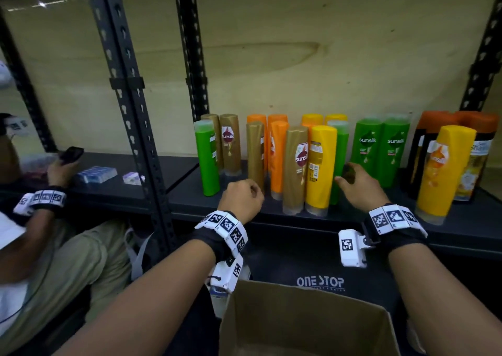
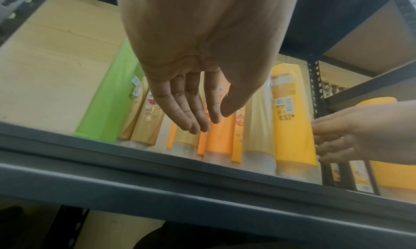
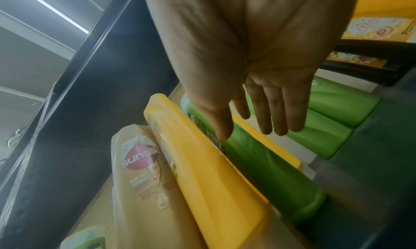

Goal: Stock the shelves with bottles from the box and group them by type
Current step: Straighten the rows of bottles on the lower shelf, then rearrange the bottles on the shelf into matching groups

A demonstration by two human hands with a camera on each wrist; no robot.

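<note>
A shop stockroom: dark slotted metal shelving (image 1: pixel 130 105) backed by plywood, lined with upright shampoo bottles (image 1: pixel 320 165), a cardboard box (image 1: pixel 307 323) below.

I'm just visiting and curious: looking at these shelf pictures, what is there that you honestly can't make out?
- Box: head view, inside cut off by the bottom edge, so any bottles left are unseen.
- Back-row orange bottles and yellow bottles: head view, labels hidden by the front row.
- Green bottle by the right hand: head view, partly covered by that hand and the yellow bottle beside it; contact unclear.
- Label small print: blurred in both wrist views.
</note>
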